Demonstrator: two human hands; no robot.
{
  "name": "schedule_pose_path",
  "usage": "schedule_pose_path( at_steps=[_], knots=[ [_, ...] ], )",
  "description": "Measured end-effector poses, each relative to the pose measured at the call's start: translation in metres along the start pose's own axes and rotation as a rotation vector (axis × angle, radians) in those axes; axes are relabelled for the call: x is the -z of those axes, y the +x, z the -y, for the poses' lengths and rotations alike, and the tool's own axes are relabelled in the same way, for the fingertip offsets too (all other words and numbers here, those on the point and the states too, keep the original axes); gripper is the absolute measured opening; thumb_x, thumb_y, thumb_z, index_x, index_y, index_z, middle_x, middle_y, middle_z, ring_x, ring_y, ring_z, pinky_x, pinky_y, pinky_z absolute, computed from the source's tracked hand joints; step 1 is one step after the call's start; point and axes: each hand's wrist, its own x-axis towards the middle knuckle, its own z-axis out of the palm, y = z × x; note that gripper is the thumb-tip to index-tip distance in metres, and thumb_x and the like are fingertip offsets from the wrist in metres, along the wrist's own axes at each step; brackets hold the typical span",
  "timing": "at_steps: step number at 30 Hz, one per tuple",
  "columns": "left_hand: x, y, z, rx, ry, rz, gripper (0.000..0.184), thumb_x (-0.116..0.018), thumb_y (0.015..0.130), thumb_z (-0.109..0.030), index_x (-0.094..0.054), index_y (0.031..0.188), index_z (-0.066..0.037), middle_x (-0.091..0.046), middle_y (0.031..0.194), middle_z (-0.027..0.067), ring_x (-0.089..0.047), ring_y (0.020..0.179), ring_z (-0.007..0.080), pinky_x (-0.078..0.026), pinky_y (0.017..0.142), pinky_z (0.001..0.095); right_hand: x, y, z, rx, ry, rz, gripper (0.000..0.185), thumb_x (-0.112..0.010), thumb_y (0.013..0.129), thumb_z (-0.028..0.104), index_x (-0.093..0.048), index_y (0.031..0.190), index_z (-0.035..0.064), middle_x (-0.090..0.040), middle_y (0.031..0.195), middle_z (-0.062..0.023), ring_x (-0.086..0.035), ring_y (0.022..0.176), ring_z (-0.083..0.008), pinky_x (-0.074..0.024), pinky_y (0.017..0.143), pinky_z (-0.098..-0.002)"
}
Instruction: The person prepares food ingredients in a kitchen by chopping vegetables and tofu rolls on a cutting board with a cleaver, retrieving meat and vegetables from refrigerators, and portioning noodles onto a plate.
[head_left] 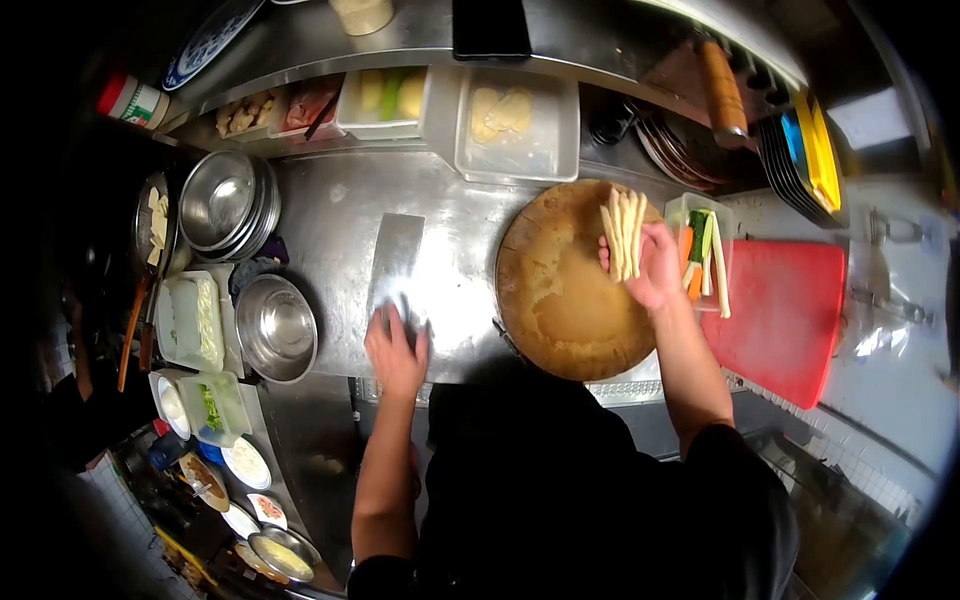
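Observation:
My right hand (655, 268) is closed around a bundle of pale yellow strips (624, 235), whose exact kind I cannot tell. It holds them over the right part of a round wooden chopping block (560, 285). My left hand (396, 350) is at the near side of the steel counter, fingers spread and pointing away from me. Just beyond its fingertips lies a broad rectangular metal blade (398, 250), like a cleaver's. Whether a handle lies under the fingers is hidden.
Right of the block are a clear container (728, 222) of cut vegetables and a red cutting board (785, 315). Steel bowls (275, 328) stand on the left. A tub (560, 150) with pale pieces sits at the back, under a shelf (420, 62).

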Motion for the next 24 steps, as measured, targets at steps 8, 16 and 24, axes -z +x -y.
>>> schedule_pose_path(
  at_steps=[8,16,24],
  knots=[
    [-0.027,0.223,-0.077,0.324,-0.859,-0.159,0.07,-0.071,0.091,-0.024,-0.04,0.145,0.009,-0.055,0.138,0.0248,-0.058,0.122,0.0333,-0.046,0.103,0.0382,0.031,-0.079,-0.04,0.028,0.341,0.083,0.055,-0.042,0.097,0.033,-0.051,0.139,-0.0015,-0.061,0.126,-0.0251,-0.063,0.103,-0.0352,-0.0511,0.091,-0.0448],
    [0.009,0.3,-0.157,0.161,-0.45,-0.069,0.039,-0.062,0.088,-0.007,-0.063,0.126,0.001,-0.069,0.116,0.0229,-0.069,0.1,0.0343,-0.053,0.09,0.0416,0.073,-0.128,-0.039,0.149,0.195,0.001,0.051,-0.052,0.094,0.017,-0.044,0.142,0.0028,-0.06,0.128,-0.0221,-0.063,0.108,-0.0345,-0.0514,0.095,-0.046],
    [-0.019,0.271,-0.251,-0.368,0.226,-0.001,0.05,-0.053,0.091,-0.009,-0.051,0.141,-0.003,-0.055,0.139,0.0227,-0.054,0.128,0.0393,-0.047,0.102,0.0541,0.101,-0.133,-0.04,0.123,0.238,-0.053,0.054,-0.053,0.092,0.017,-0.042,0.144,0.0049,-0.06,0.13,-0.0171,-0.064,0.11,-0.0359,-0.0523,0.094,-0.0477]
  ],
)
